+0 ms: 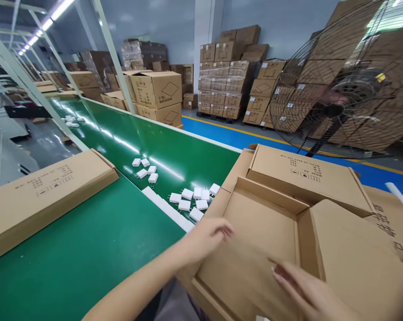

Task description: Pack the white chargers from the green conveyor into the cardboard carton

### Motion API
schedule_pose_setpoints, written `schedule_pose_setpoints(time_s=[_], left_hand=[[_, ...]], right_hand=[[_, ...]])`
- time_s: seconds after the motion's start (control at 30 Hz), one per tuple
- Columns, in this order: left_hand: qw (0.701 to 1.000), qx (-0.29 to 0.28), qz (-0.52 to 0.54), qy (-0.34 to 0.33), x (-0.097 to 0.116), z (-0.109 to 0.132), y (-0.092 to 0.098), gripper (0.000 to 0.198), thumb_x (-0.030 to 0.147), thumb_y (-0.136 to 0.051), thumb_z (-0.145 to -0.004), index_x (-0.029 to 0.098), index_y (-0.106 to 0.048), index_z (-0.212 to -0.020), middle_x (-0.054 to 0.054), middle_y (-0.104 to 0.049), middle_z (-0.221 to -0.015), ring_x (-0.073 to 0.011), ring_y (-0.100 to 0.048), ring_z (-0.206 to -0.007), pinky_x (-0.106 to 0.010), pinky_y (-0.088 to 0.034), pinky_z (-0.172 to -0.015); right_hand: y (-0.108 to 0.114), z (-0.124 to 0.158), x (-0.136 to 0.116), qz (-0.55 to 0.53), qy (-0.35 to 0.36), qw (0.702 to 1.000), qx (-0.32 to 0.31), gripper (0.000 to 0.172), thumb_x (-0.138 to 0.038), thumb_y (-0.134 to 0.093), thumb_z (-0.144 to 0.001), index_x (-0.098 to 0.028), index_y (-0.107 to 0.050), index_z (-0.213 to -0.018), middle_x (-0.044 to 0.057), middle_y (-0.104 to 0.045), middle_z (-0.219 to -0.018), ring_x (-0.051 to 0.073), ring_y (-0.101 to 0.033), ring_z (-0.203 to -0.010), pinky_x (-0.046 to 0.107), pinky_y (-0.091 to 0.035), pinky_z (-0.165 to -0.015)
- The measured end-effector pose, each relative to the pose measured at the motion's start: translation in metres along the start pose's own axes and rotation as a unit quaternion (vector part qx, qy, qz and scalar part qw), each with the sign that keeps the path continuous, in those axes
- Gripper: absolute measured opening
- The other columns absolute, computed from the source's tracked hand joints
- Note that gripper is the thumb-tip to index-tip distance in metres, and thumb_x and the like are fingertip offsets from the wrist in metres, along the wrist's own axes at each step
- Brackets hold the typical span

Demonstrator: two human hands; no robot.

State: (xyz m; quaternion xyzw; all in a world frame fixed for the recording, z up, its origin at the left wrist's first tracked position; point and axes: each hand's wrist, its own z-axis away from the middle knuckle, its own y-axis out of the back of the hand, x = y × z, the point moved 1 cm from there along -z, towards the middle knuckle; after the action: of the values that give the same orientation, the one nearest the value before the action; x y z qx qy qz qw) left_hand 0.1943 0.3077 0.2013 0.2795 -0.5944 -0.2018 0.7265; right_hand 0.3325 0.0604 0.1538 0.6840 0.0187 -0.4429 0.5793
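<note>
A shallow open cardboard box point(261, 214) lies in front of me, its lid flap point(361, 249) folded out to the right. Over the left side of the box is my left hand point(209, 236), slightly blurred, fingers loosely bent and nothing visible in them. My right hand point(301, 285) is above the lower right part of the box, blurred, with fingers apart and no object seen between them. Just beyond my left hand, several white plug adapters point(184, 205) with metal prongs lie on the green conveyor belt point(121, 120). A second group of white adapters point(148, 170) lies farther left.
One closed flat carton point(50, 191) rests on the green side table point(97, 249) at left. Another closed carton point(308, 178) lies behind the open box. A large caged fan point(335, 98) stands at right. Stacked cartons point(221, 80) line the back wall.
</note>
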Motion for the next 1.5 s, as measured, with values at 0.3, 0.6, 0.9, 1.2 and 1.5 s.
schedule_pose_setpoints(time_s=[0.3,0.6,0.9,1.2,1.5], left_hand=[[0.924,0.081,-0.271,0.258,-0.105,-0.038,0.068,0.048,0.000,-0.041,-0.077,0.015,-0.053,-0.120,-0.015,-0.061,-0.115,-0.0277,-0.054,-0.114,-0.041,-0.048,-0.090],[0.937,0.015,-0.284,0.205,-0.128,-0.076,0.073,0.040,0.015,-0.062,-0.076,0.025,-0.057,-0.114,-0.006,-0.057,-0.122,-0.0241,-0.054,-0.113,-0.033,-0.047,-0.091],[0.948,-0.002,-0.260,0.181,-0.116,-0.084,0.097,0.028,0.019,-0.055,-0.082,0.025,-0.054,-0.109,-0.004,-0.060,-0.118,-0.0235,-0.055,-0.113,-0.033,-0.046,-0.091],[0.923,0.044,-0.207,0.320,-0.100,-0.112,0.047,0.032,0.031,-0.038,-0.093,0.010,-0.046,-0.116,-0.018,-0.061,-0.111,-0.0310,-0.063,-0.105,-0.037,-0.048,-0.080],[0.930,0.082,-0.175,0.314,-0.098,-0.117,0.032,0.037,0.026,-0.058,-0.083,0.013,-0.047,-0.116,-0.017,-0.058,-0.115,-0.0333,-0.061,-0.109,-0.038,-0.047,-0.084]], right_hand=[[-0.024,-0.196,-0.112,0.358,0.158,0.917,-0.072,0.030,-0.007,-0.039,-0.089,-0.020,-0.061,-0.105,0.009,-0.063,-0.106,0.021,-0.067,-0.083,0.029,-0.050,-0.061],[-0.074,-0.286,-0.083,0.366,0.199,0.899,-0.137,0.013,-0.024,-0.058,-0.090,-0.017,-0.064,-0.099,0.005,-0.064,-0.109,0.021,-0.060,-0.101,0.041,-0.052,-0.084],[-0.069,-0.298,-0.090,0.330,0.062,0.935,-0.116,0.020,-0.032,-0.057,-0.090,-0.014,-0.063,-0.096,0.008,-0.064,-0.105,0.020,-0.061,-0.093,0.039,-0.051,-0.080],[-0.101,-0.277,-0.109,0.245,-0.063,0.951,-0.177,0.024,-0.035,-0.060,-0.089,-0.016,-0.062,-0.104,0.007,-0.065,-0.108,0.020,-0.063,-0.094,0.041,-0.053,-0.082],[-0.028,-0.256,-0.080,-0.025,-0.065,0.990,-0.121,0.033,-0.040,-0.067,-0.079,-0.014,-0.065,-0.100,0.013,-0.068,-0.108,0.030,-0.060,-0.107,0.045,-0.047,-0.092]])
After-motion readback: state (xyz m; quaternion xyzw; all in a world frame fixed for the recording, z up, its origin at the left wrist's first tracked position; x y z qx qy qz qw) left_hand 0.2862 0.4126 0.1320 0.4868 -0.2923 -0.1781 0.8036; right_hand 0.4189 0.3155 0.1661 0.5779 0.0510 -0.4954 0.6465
